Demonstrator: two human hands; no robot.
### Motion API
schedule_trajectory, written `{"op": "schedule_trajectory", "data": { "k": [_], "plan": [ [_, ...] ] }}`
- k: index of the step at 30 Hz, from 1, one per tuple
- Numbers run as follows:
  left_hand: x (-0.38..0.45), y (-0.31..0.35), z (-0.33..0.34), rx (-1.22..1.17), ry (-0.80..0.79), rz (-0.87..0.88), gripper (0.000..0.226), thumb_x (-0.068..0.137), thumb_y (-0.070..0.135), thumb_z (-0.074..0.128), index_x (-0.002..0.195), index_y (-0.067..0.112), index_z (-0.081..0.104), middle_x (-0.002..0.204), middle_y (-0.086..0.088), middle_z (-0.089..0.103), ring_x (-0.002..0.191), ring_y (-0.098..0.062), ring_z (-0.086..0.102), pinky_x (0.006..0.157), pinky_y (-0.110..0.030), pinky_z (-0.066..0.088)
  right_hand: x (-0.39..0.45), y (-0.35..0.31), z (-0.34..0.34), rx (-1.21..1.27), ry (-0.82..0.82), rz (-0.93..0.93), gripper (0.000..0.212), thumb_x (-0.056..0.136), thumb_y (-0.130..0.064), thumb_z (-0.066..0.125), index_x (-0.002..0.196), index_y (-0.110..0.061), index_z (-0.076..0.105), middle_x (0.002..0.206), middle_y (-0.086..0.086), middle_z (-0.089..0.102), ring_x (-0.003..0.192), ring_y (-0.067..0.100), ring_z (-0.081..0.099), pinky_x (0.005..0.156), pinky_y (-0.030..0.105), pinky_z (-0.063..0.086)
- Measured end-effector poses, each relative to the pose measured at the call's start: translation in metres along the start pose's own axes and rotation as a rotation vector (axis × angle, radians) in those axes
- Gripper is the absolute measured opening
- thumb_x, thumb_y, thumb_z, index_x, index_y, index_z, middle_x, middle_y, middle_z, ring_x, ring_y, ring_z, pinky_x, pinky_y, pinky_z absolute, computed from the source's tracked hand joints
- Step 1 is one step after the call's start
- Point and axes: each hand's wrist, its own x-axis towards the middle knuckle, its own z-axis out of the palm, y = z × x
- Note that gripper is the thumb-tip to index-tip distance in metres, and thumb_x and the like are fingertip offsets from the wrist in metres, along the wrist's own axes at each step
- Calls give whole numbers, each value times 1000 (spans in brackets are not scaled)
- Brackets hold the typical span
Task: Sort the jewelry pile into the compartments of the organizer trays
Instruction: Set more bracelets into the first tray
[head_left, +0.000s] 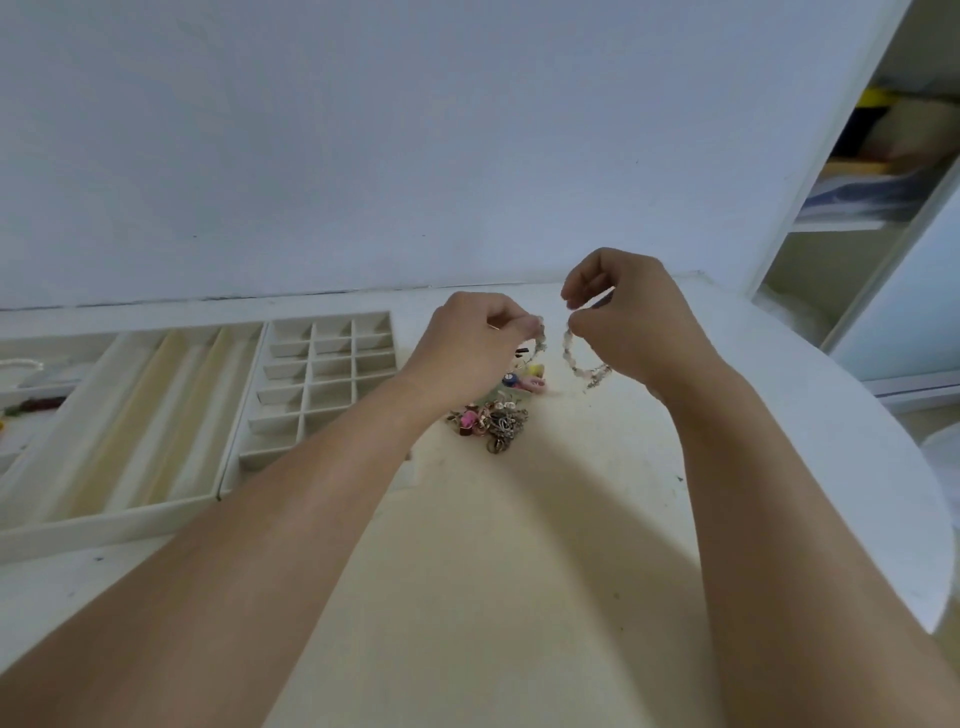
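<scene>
Waiting at far left, long-slot tray (119, 415) and grid tray (322, 384), near pile (493, 415). Pinching one chain end, left hand (467, 343); pinching the other, right hand (628, 322). Sagging between and below both grips, beaded chain (571, 364), held above table (519, 571), probably to free it from tangles.

We sit at white table (519, 597), its right edge curved. Plain pale wall (363, 130) rises behind it. At far right we see white shelf unit (831, 156); blurred stacked items (883, 171) lie on shelf, yellow and dark shapes above them, too blurred to identify.
</scene>
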Motion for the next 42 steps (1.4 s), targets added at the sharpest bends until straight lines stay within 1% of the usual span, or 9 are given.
{"op": "schedule_trajectory", "data": {
  "k": [5, 8, 13, 19, 23, 29, 33, 36, 42],
  "plan": [
    [1, 10, -12, -303, 66, -26, 21, 101, 22, 56, 92, 14, 72, 95, 4, 77, 87, -16, 74, 87, -44, 60, 2, 1, 3, 13, 71, -79, 46, 85, 12, 47, 93, -29, 66, 101, -14, 66, 73, 0, 62, 47, 10, 40],
    [-2, 18, -22, -459, 97, -57, 21, 105, 19, 51, 96, 8, 67, 93, -5, 76, 81, -26, 76, 82, -50, 61, 2, -1, 11, 25, 110, -147, 44, 88, 9, 48, 97, -29, 69, 93, -12, 69, 77, -1, 63, 67, 10, 47],
    [-24, 15, -54, -547, 84, -135, 22, 107, 22, 46, 104, 4, 58, 96, -13, 75, 76, -33, 76, 56, -37, 61, -5, -10, 19, 176, 146, -118, 18, 97, -8, 59, 100, -24, 69, 88, -4, 72, 76, 7, 72, 70, 29, 58],
    [-67, -17, -147, -419, 111, -211, 20, 103, 16, 56, 103, -2, 64, 97, -18, 75, 77, -36, 76, 62, -34, 62, -27, -41, 52, 431, -85, -15, 16, 98, -24, 66, 94, -9, 68, 79, 9, 74, 67, 31, 71, 69, 47, 61],
    [-101, -43, -216, -247, 158, -206, 18, 99, 18, 61, 94, 3, 70, 94, -13, 78, 84, -30, 76, 80, -39, 57, -40, -80, 82, 499, -337, 9, 17, 99, -21, 62, 93, -6, 64, 78, 12, 69, 65, 32, 65, 69, 48, 61],
    [-141, -77, -288, -107, 187, -231, 16, 97, 15, 64, 96, 1, 73, 96, -5, 78, 89, -28, 74, 80, -40, 55, -64, -157, 146, 544, -640, 28, 12, 102, -14, 53, 96, -9, 62, 67, 9, 61, 54, 27, 58, 53, 36, 57],
    [-159, -100, -315, -44, 194, -249, 15, 95, 16, 67, 97, 3, 73, 93, -6, 78, 88, -26, 74, 88, -43, 56, -74, -198, 193, 556, -733, -4, 12, 101, -17, 57, 95, -8, 63, 68, 11, 60, 50, 25, 57, 47, 31, 53],
    [-168, -111, -327, 26, 155, -258, 12, 93, 16, 70, 93, 5, 75, 83, -1, 78, 78, -21, 72, 74, -34, 58, -74, -219, 222, 519, -754, -29, 15, 101, -21, 59, 94, -8, 63, 70, 11, 62, 51, 25, 59, 48, 33, 55],
    [-169, -130, -357, 311, 20, -341, 6, 88, 21, 76, 88, 15, 78, 81, -9, 76, 69, -12, 73, 72, -35, 59, -69, -246, 274, 355, -717, -117, 26, 99, -31, 63, 94, -6, 64, 71, 11, 66, 54, 25, 61, 60, 49, 61]
  ]
}}
